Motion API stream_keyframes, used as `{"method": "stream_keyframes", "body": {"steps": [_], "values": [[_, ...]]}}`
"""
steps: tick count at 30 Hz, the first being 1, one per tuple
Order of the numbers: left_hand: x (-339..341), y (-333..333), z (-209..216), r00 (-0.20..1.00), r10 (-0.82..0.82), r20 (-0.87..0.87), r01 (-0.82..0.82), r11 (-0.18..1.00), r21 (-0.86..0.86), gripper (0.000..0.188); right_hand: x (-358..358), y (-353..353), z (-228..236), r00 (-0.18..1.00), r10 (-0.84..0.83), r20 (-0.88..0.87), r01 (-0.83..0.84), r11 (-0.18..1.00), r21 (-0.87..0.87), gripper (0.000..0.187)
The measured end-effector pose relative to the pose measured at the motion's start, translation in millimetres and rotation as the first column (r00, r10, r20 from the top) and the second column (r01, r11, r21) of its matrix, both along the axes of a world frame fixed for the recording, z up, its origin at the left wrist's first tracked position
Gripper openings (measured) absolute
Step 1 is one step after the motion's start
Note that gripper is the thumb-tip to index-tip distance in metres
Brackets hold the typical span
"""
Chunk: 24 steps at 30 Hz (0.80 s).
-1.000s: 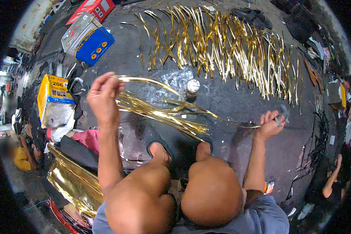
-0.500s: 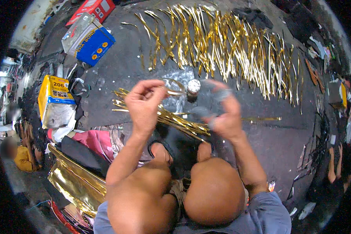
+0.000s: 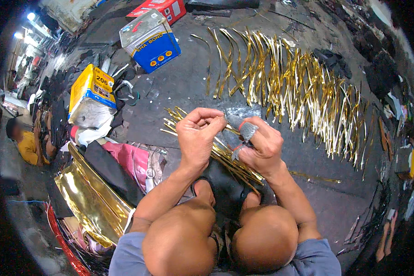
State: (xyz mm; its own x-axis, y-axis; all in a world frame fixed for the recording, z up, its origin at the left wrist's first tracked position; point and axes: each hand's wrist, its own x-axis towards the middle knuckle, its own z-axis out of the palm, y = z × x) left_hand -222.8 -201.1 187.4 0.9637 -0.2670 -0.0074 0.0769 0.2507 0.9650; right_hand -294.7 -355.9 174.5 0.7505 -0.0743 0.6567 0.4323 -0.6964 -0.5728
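My left hand is closed in a pinch over the dark work surface; its fingers mostly hide the thin gold strip it held a moment earlier. My right hand faces it, grey coverings on its index finger and thumb, the two tips apart, other fingers curled. Beneath both hands lies a bundle of narrow gold strips, running diagonally toward my feet. Beyond, many shiny gold strips are spread side by side in a wide row. A pale smeared patch shows just behind my right hand.
At left stand a yellow-and-blue tin, a blue-and-silver tin and a red box. Gold sheet material and pink material lie by my left arm. A single gold strip lies right. Another person sits far left.
The view has shifted, so the scene sits lower and further right. My hands have come closer together. The small white-topped container between them is now hidden, and the gold loop no longer shows.
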Motion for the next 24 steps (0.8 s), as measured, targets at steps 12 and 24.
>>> {"method": "stream_keyframes", "body": {"steps": [12, 24], "values": [[-6.9, 13.1, 29.4, 0.971, -0.194, -0.138, 0.131, 0.92, -0.369, 0.017, 3.4, 7.9, 51.4, 0.994, 0.027, 0.105, -0.034, 0.997, 0.064, 0.031], [33.3, 42.2, -11.0, 0.982, -0.026, -0.188, -0.031, 0.956, -0.291, 0.009, -41.7, -3.3, 9.6, 0.988, 0.116, -0.097, -0.114, 0.993, 0.034, 0.03]]}}
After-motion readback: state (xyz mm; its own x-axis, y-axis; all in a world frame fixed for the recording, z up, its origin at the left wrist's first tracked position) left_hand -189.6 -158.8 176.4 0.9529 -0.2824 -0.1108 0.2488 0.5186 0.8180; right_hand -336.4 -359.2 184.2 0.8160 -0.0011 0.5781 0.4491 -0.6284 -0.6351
